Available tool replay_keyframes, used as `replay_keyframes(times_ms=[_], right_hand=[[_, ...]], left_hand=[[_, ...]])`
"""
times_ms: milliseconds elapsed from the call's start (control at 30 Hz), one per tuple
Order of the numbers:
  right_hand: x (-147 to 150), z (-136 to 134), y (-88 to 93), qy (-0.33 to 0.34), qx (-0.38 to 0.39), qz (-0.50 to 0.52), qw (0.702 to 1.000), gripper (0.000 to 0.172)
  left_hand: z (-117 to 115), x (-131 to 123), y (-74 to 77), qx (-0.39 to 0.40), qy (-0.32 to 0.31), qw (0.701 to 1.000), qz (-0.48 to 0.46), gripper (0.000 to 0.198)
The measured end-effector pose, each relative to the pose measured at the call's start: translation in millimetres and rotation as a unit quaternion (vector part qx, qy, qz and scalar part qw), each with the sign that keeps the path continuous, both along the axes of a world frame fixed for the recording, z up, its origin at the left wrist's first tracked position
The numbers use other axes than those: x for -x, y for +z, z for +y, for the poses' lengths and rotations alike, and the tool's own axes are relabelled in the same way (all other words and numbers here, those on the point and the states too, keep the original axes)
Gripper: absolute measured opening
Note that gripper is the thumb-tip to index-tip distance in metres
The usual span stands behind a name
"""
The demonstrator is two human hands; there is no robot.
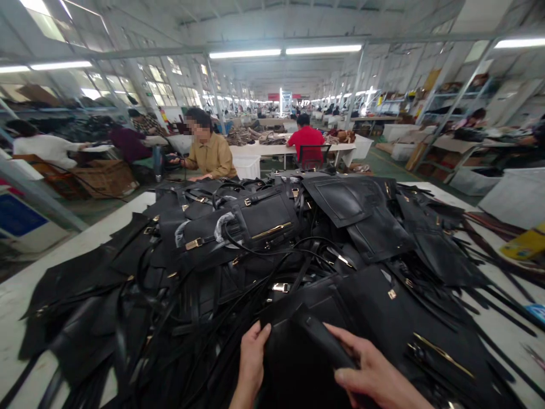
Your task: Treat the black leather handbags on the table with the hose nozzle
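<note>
My left hand is closed on the left edge of a black leather bag panel, thumb on top. My right hand grips a long, narrow black piece that slants over the same panel. Whether this piece is a folded flap of leather or a separate object, I cannot tell. Around both hands lies a heap of black leather bag parts with gold buckles, zips and thin straps. A gold clasp shows just beyond my hands. Gold zip hardware lies to the right of my right hand.
The heap covers much of a white table. Brown straps and a yellow item lie at its right side. Across the table a person in a tan jacket holds a dark handheld tool. Beyond sits a person in red.
</note>
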State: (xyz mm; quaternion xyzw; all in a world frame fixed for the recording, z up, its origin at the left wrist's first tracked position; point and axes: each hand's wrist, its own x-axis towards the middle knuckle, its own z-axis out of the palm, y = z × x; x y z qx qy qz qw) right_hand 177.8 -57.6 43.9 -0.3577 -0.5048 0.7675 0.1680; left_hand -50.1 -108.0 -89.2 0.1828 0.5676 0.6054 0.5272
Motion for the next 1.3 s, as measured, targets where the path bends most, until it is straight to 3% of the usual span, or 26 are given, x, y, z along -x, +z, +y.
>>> replay_keyframes(times_ms=[100,300,500,700,800,900,1033,1133,1300], right_hand=[[13,-6,-6.8,0.03,0.008,0.035,0.999,0.067],[30,0,-25.8,0.064,0.019,0.003,0.998,0.069],[48,7,-20.3,0.006,-0.034,0.031,0.999,0.066],[27,-9,-18.2,0.082,0.001,0.007,0.997,0.063],[37,-6,-25.0,0.05,-0.009,0.0,0.999,0.064],[50,3,-27.5,-0.025,-0.058,-0.008,0.998,0.063],[37,3,-25.0,-0.05,-0.083,-0.008,0.995,0.06],[13,-4,-27.4,-0.059,-0.078,-0.037,0.995,0.06],[-16,-13,-36.5,-0.059,-0.067,-0.091,0.992,0.064]], left_hand=[[0,-4,9.7,0.029,0.051,0.998,-0.032,0.039],[-6,-4,27.9,-0.03,0.005,0.995,-0.092,0.034],[-2,-5,24.8,-0.027,0.027,0.996,-0.085,0.019],[-6,-6,23.9,-0.009,0.042,0.996,-0.076,0.02],[-6,-9,21.1,-0.016,0.054,0.995,-0.076,0.019],[5,-3,14.6,-0.017,0.077,0.995,-0.069,0.019],[19,14,10.4,0.005,0.115,0.992,-0.048,0.024],[-2,13,12.0,0.015,0.095,0.994,-0.048,0.032],[-68,-21,-1.6,0.077,-0.023,0.996,-0.029,0.04]])
